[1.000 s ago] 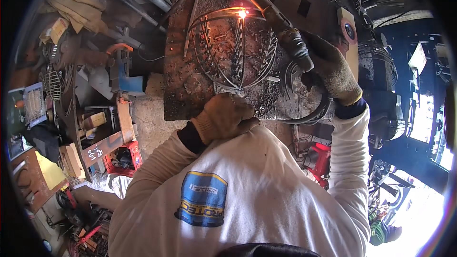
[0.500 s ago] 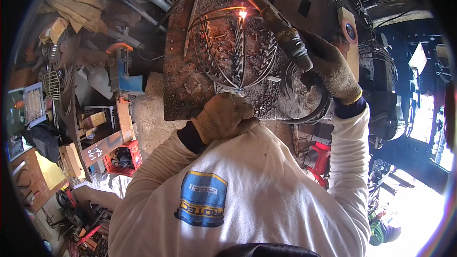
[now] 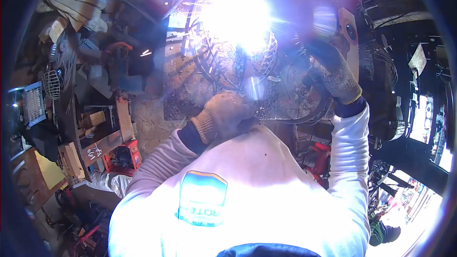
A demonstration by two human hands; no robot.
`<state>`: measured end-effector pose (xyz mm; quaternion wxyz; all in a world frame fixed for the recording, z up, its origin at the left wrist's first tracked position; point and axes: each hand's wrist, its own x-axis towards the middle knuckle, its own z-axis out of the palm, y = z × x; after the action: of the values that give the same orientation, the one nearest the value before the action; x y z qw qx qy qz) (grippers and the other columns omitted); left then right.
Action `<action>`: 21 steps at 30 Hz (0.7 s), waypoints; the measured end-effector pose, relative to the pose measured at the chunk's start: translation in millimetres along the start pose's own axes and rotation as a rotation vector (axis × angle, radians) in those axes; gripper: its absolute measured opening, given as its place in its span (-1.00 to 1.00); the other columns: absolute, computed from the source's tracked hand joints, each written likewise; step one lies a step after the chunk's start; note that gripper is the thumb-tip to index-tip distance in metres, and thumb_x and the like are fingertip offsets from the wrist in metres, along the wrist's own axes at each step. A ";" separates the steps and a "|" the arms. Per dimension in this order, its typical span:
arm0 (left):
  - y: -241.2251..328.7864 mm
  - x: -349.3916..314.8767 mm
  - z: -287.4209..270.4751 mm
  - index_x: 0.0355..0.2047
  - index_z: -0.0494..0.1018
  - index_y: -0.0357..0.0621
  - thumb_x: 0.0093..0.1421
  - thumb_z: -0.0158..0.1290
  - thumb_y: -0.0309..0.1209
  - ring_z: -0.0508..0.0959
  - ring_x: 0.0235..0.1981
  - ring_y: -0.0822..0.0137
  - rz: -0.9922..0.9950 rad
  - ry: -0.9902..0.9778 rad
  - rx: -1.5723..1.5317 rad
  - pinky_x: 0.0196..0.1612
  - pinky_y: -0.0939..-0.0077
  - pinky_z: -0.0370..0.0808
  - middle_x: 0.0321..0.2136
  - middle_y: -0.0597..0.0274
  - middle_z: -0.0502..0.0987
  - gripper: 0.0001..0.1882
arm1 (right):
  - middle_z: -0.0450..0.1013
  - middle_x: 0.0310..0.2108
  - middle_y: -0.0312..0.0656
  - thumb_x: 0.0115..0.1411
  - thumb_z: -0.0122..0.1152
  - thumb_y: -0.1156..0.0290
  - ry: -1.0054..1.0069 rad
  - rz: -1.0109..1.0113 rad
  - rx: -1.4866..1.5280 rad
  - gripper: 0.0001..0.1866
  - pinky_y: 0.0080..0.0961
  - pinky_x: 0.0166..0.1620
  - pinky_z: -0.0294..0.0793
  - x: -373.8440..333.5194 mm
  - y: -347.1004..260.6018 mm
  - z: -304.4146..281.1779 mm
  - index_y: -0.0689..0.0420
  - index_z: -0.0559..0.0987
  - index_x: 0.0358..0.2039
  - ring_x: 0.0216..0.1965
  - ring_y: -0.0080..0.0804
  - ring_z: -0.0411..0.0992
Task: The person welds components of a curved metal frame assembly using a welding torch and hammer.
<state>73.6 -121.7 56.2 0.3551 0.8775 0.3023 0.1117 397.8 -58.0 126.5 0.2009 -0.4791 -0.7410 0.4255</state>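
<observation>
A red plastic crate at lower left contains dark items too dim to identify. The left gloved hand, fingers curled inward, sits by the near edge of a gritty worktable. The right gloved hand reaches forward; glare makes its grip impossible to tell. A rounded, curved-rod metal frame lies on the worktable, partly behind blinding white light.

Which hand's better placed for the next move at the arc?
Right, probably: the right hand is farther forward, right of the welding arc, though glare hides its grip. The left hand is curled at the near edge of the worktable.
</observation>
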 end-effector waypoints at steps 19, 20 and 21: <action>-9.3 -5.8 0.8 -0.44 0.62 -0.06 0.16 0.20 -0.11 0.62 -0.34 0.02 0.120 0.100 -0.043 -0.22 0.09 0.57 -0.44 0.10 0.58 -0.72 | 0.55 -0.21 -0.21 0.35 0.13 0.37 0.517 0.240 0.475 -0.52 -0.61 -0.37 0.53 -45.7 -56.9 28.6 0.28 0.45 0.24 -0.37 -0.55 0.55; -11.7 -5.9 0.8 -0.42 0.60 -0.08 0.18 0.20 -0.12 0.64 -0.34 0.03 0.157 0.114 -0.048 -0.23 0.10 0.58 -0.42 0.10 0.61 -0.72 | 0.55 -0.25 -0.20 0.36 0.10 0.38 0.547 0.226 0.436 -0.52 -0.61 -0.41 0.52 -56.0 -54.3 31.3 0.28 0.44 0.24 -0.41 -0.54 0.55; -13.4 -5.0 0.5 -0.40 0.59 -0.09 0.20 0.21 -0.13 0.65 -0.35 0.03 0.196 0.127 -0.053 -0.23 0.10 0.60 -0.40 0.09 0.63 -0.72 | 0.55 -0.30 -0.19 0.37 0.07 0.38 0.580 0.214 0.395 -0.52 -0.60 -0.44 0.52 -67.2 -51.9 34.0 0.28 0.44 0.25 -0.44 -0.53 0.55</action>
<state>63.8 -117.5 46.7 0.3457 0.8844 0.2336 0.2091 376.7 -141.4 157.7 0.4458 -0.6066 -0.5023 0.4254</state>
